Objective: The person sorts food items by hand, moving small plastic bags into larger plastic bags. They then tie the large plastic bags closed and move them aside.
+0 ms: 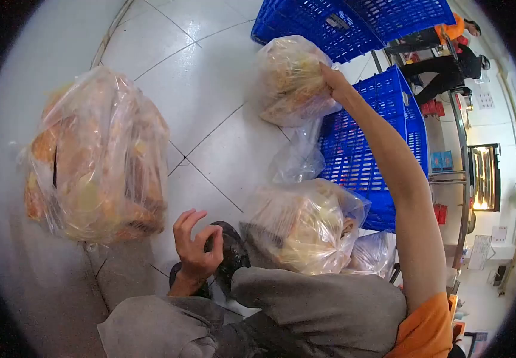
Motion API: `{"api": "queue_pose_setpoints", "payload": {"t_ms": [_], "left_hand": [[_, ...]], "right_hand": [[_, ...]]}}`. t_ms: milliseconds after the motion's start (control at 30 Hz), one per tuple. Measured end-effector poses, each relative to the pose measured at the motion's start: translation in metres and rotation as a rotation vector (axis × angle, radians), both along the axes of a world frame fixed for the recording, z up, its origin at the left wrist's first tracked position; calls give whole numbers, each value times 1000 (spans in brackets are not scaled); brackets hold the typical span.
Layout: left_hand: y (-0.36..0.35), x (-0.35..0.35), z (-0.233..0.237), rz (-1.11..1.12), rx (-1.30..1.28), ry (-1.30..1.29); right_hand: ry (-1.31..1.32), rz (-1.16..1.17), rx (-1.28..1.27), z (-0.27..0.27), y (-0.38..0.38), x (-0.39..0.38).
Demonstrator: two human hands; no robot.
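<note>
My right hand (333, 82) is closed on the side of a clear plastic bag of bread (293, 77), beside the blue crates. My left hand (199, 243) hangs over my shoe (232, 250) with its fingers curved and apart, holding nothing. A large clear bag of browned bread loaves (100, 161) is to the left of that hand. Close to my knee is another plastic bag with pale yellow and brown contents (311, 230). What exactly is in the bags is partly blurred by the shiny plastic.
A blue perforated crate (365, 143) stands at the right, with another blue crate (353, 24) beyond it. Crumpled clear plastic (298, 158) lies by the nearer crate. White floor tiles (204, 143) spread between the bags. Two people, a shelf and a lit oven (484, 178) are farther right.
</note>
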State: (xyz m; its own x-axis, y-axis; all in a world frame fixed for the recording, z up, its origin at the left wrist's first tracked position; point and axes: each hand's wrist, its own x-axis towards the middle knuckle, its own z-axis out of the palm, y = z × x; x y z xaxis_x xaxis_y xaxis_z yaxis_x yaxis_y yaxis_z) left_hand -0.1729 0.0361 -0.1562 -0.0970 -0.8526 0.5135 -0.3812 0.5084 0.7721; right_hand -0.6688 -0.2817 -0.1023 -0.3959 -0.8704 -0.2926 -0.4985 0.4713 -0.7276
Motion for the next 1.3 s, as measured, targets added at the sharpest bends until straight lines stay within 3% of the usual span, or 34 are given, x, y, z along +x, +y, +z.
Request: {"api": "queue_pose_setpoints", "payload": {"t_ms": [33,167,233,400,500,567,600,667,700,767,900,967,1033,1100,1133,1300], "left_hand": [[3,3,-2,11,16,-12],[-6,10,1,1,27,-38],[-23,11,12,-20,5,-60],[-80,-2,53,-114,-50,-123],[-107,-23,78,-261,37,-140],[-114,-46,86,-404,231,-3],[-110,-56,83,-415,240,-11],[-98,-75,62,-291,-7,-28],[-93,-80,53,-293,9,-33],[-84,-87,32,-201,-76,-353],[-114,-78,-1,-282,-173,-217],[-123,-69,0,-324,-156,-178],[-135,-61,4,-364,-147,-143],[-146,-56,10,-414,-55,-162],[-152,-53,16,-420,-55,-164],[-190,-35,47,-415,4,-362]], "right_hand": [[417,187,0,14,21,14],[636,153,-5,27,62,96],[919,440,-325,25,86,123],[665,429,-213,34,151,188],[559,467,-79,44,187,221],[494,479,13,48,202,234],[313,538,-20,47,208,238],[-94,627,10,55,211,235],[-106,624,21,56,212,222],[-88,662,-12,57,216,194],[60,653,-14,75,220,181],[532,644,-210,66,223,176],[523,661,-141,60,226,180],[885,724,-109,51,228,195],[814,735,56,60,228,199],[681,712,62,49,244,233]]}}
